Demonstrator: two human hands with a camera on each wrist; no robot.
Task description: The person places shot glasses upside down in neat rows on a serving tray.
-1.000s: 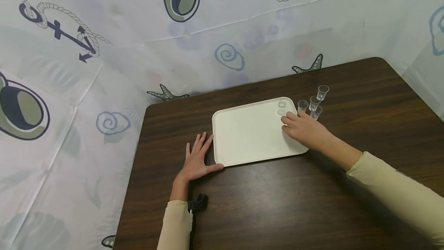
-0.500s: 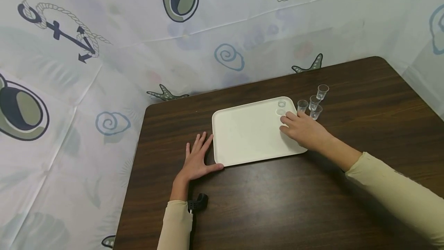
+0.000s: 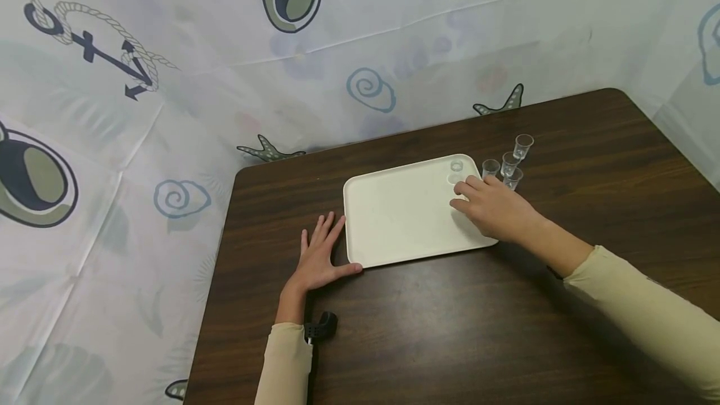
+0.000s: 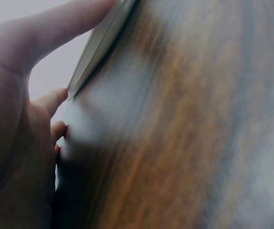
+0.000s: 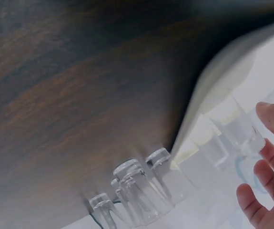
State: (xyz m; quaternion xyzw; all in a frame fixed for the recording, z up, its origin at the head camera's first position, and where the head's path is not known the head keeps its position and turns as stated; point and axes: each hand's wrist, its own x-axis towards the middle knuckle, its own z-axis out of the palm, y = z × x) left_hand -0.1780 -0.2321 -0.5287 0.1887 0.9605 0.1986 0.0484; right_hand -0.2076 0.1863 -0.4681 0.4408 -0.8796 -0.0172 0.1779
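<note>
A white rectangular tray (image 3: 402, 220) lies on the dark wooden table. My left hand (image 3: 319, 264) rests at its left end, fingers spread, thumb at the near left corner. My right hand (image 3: 497, 208) is over the tray's right end, its fingers bent but apart. In the right wrist view, a small clear cup (image 5: 239, 129) stands beside the thumb and fingertips, which do not close round it. Another clear cup (image 5: 218, 150) is behind it on the tray. The head view shows a clear cup (image 3: 456, 166) near the far right corner; the hand hides what lies beneath.
Several clear cups stand on the table (image 3: 416, 324) just past the tray's right end, the farthest cup (image 3: 523, 146) nearest the back. A printed curtain (image 3: 315, 80) hangs behind the table's far edge. A black wrist device (image 3: 322, 326) is on the left arm.
The right thumb has shifted a little left, away from the fingers. My left hand keeps its place, as do the tray and cups.
</note>
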